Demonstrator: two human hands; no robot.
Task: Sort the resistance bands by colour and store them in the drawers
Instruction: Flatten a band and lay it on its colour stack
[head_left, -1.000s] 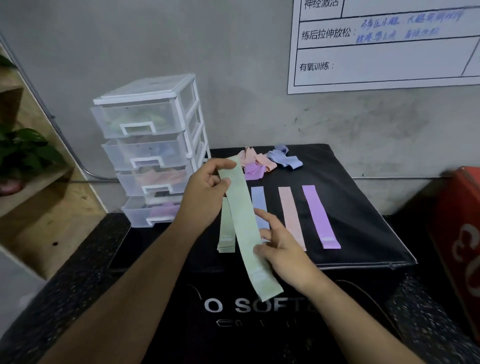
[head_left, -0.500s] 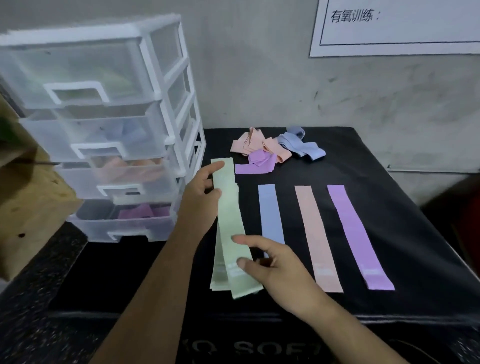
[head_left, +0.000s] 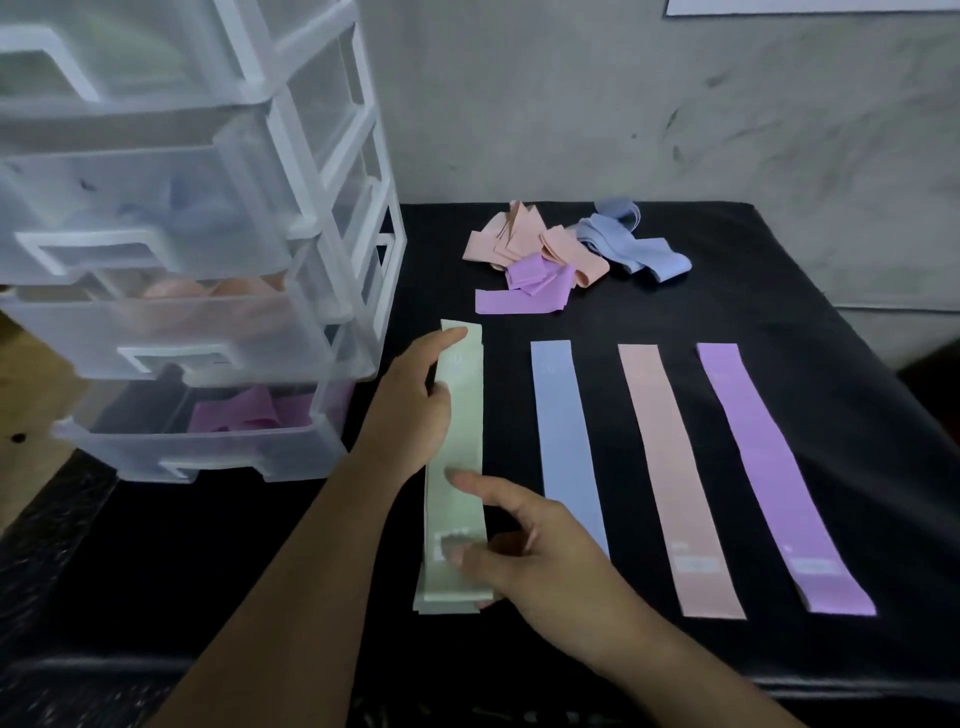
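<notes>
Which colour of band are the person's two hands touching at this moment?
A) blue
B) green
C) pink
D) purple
B: the left hand and the right hand both touch the green band stack, while the blue strip, pink strip and purple strip lie flat beside it with no hand on them.

a single wide-angle camera worn on the head looks forward and down, close over a black table top (head_left: 675, 322) that fills the centre and right of the frame. the left hand (head_left: 410, 415) and right hand (head_left: 540, 561) enter from the bottom edge and meet at the green bands (head_left: 467, 447) at lower centre. a drawer unit (head_left: 322, 218), seemingly bowed by the lens, crowds the upper left; a grey wall (head_left: 623, 104) closes the top.
</notes>
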